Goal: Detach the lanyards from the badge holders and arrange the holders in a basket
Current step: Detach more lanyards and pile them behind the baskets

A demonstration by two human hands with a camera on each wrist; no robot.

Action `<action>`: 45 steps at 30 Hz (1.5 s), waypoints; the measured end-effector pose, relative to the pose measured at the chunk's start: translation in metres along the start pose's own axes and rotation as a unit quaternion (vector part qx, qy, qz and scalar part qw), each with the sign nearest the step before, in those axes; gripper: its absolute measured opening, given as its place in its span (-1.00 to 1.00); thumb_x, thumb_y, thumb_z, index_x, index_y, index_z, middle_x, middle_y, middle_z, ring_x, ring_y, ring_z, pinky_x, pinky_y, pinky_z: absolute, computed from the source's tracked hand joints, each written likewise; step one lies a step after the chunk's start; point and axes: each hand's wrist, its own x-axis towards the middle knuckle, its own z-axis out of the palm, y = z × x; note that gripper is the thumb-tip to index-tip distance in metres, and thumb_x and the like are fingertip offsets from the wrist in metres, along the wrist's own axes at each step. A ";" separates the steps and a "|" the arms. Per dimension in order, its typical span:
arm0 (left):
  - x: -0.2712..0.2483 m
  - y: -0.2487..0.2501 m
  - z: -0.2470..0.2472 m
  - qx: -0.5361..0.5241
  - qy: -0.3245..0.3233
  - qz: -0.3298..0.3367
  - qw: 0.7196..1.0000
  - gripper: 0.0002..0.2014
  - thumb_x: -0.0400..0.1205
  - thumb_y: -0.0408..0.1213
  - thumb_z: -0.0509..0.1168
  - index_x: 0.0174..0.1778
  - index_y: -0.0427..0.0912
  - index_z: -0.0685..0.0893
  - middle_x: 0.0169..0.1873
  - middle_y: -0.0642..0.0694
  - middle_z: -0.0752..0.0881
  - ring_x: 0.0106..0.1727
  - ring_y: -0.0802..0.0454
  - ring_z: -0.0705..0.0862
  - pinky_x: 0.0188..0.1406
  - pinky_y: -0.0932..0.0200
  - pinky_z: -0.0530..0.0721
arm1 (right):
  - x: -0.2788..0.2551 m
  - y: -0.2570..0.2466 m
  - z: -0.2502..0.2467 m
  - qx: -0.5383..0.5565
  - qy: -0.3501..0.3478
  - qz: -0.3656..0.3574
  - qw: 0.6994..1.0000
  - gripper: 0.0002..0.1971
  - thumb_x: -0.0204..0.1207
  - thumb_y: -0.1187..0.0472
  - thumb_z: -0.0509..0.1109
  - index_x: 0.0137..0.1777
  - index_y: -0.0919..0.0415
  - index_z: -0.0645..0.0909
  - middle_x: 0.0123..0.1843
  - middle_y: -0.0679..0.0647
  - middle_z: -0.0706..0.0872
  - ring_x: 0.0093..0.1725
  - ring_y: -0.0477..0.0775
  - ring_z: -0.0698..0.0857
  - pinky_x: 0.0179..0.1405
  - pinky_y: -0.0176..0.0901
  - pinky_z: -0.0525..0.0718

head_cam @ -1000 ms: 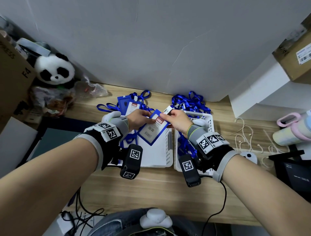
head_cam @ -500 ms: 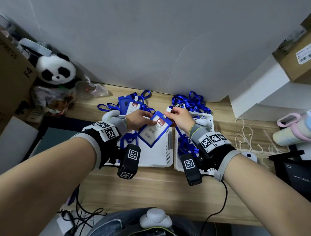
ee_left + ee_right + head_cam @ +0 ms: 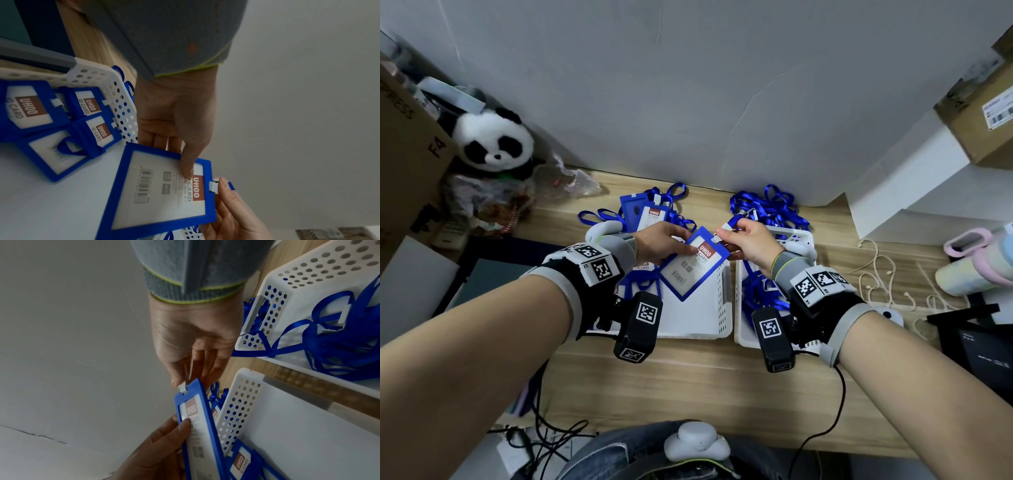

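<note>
A blue badge holder (image 3: 690,270) (image 3: 164,188) (image 3: 197,418) hangs tilted above the left white basket (image 3: 724,308). My left hand (image 3: 681,246) (image 3: 185,162) grips its upper edge, thumb on the card face. My right hand (image 3: 722,234) (image 3: 185,378) pinches the lanyard clip (image 3: 190,369) at the holder's white tab (image 3: 213,186), with the blue lanyard end (image 3: 734,221) sticking up past the fingers. Whether the clip is still hooked on, I cannot tell. Several loose holders (image 3: 41,113) lie in the left basket. The right basket (image 3: 804,236) (image 3: 308,269) holds blue lanyards (image 3: 760,287) (image 3: 339,344).
Behind the left basket lie more holders with lanyards (image 3: 647,209). A heap of lanyards (image 3: 767,205) spills over the right basket's far end. A panda toy (image 3: 493,140) and cardboard box (image 3: 404,144) stand at the left, white cords (image 3: 876,274) and a bottle (image 3: 976,270) at the right.
Both hands keep their hold and the holder has hardly shifted. The right fingers have worked slightly at the tab.
</note>
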 end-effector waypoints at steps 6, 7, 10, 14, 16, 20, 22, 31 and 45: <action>-0.001 0.001 -0.001 0.004 -0.006 0.002 1.000 -0.78 0.61 -0.24 0.33 0.16 -0.10 0.57 -0.05 -0.04 0.66 -0.13 0.05 0.69 -0.25 0.18 0.72 | 0.002 0.000 -0.001 -0.031 0.002 0.004 1.000 -0.82 0.55 0.17 0.39 -0.12 0.29 0.51 -0.24 0.12 0.72 -0.32 -0.03 0.73 -0.37 -0.28 0.71; -0.001 0.001 -0.001 0.001 -0.009 0.006 1.000 -0.79 0.61 -0.24 0.32 0.15 -0.10 0.57 -0.07 -0.02 0.66 -0.15 0.06 0.68 -0.24 0.19 0.72 | 0.003 0.000 -0.001 -0.036 0.005 0.006 0.999 -0.80 0.56 0.16 0.39 -0.20 0.25 0.49 -0.26 0.11 0.71 -0.32 -0.03 0.72 -0.38 -0.29 0.69; -0.002 0.003 0.002 -0.022 -0.016 0.031 0.999 -0.75 0.60 -0.22 0.34 0.20 -0.10 0.57 -0.11 -0.01 0.70 -0.18 0.11 0.71 -0.33 0.27 0.72 | 0.004 0.000 0.001 -0.037 0.007 0.007 0.999 -0.74 0.55 0.14 0.39 -0.32 0.18 0.45 -0.32 0.08 0.66 -0.32 0.00 0.66 -0.36 -0.26 0.65; -0.001 0.008 0.008 -0.028 -0.008 0.076 0.997 -0.72 0.58 -0.16 0.37 0.17 -0.17 0.64 -0.14 -0.06 0.75 -0.22 0.13 0.75 -0.35 0.36 0.69 | 0.003 -0.002 0.009 -0.022 -0.012 -0.005 1.000 -0.70 0.54 0.18 0.40 -0.39 0.13 0.42 -0.44 -0.02 0.59 -0.39 -0.07 0.61 -0.43 -0.31 0.62; 0.000 0.010 0.008 -0.031 -0.019 0.078 0.996 -0.69 0.56 -0.15 0.38 0.17 -0.22 0.67 -0.06 -0.15 0.78 -0.07 -0.04 0.75 -0.09 0.17 0.73 | 0.002 -0.004 0.011 -0.028 -0.013 -0.012 0.999 -0.68 0.56 0.17 0.37 -0.41 0.11 0.40 -0.42 -0.02 0.57 -0.38 -0.08 0.60 -0.46 -0.34 0.61; 0.001 0.010 0.006 -0.057 -0.029 0.069 0.996 -0.75 0.56 -0.20 0.38 0.09 -0.25 0.67 -0.03 -0.20 0.77 -0.13 -0.05 0.74 0.00 0.08 0.70 | 0.000 -0.007 0.009 -0.027 -0.023 -0.007 0.999 -0.75 0.64 0.08 0.26 -0.14 0.26 0.53 -0.20 0.06 0.61 -0.21 0.01 0.64 -0.40 -0.28 0.64; 0.002 0.010 0.005 -0.054 -0.031 0.069 0.996 -0.84 0.57 -0.21 0.37 0.01 -0.19 0.67 -0.04 -0.19 0.77 -0.14 -0.04 0.74 0.02 0.04 0.70 | 0.000 -0.007 0.008 -0.020 -0.031 -0.011 0.999 -0.79 0.66 0.11 0.22 0.02 0.25 0.58 -0.10 0.05 0.69 -0.14 0.05 0.67 -0.31 -0.24 0.64; 0.003 0.007 0.003 -0.045 -0.028 0.067 0.996 -0.80 0.60 -0.16 0.33 0.08 -0.15 0.64 -0.15 -0.07 0.78 -0.19 0.00 0.75 -0.10 0.12 0.73 | -0.004 -0.009 0.007 0.014 -0.069 -0.033 0.997 -0.92 0.59 0.27 0.33 -0.06 0.07 0.61 -0.13 0.05 0.72 -0.18 0.03 0.73 -0.25 -0.22 0.74; -0.001 0.010 0.004 -0.068 -0.031 0.070 0.995 -0.95 0.61 -0.26 0.32 -0.07 -0.15 0.64 -0.16 -0.13 0.75 -0.20 -0.02 0.73 -0.12 0.13 0.72 | 0.002 -0.006 0.009 -0.071 -0.059 -0.084 0.992 -0.88 0.60 0.37 0.26 -0.01 0.14 0.52 -0.35 0.04 0.52 -0.38 -0.11 0.47 -0.60 -0.43 0.37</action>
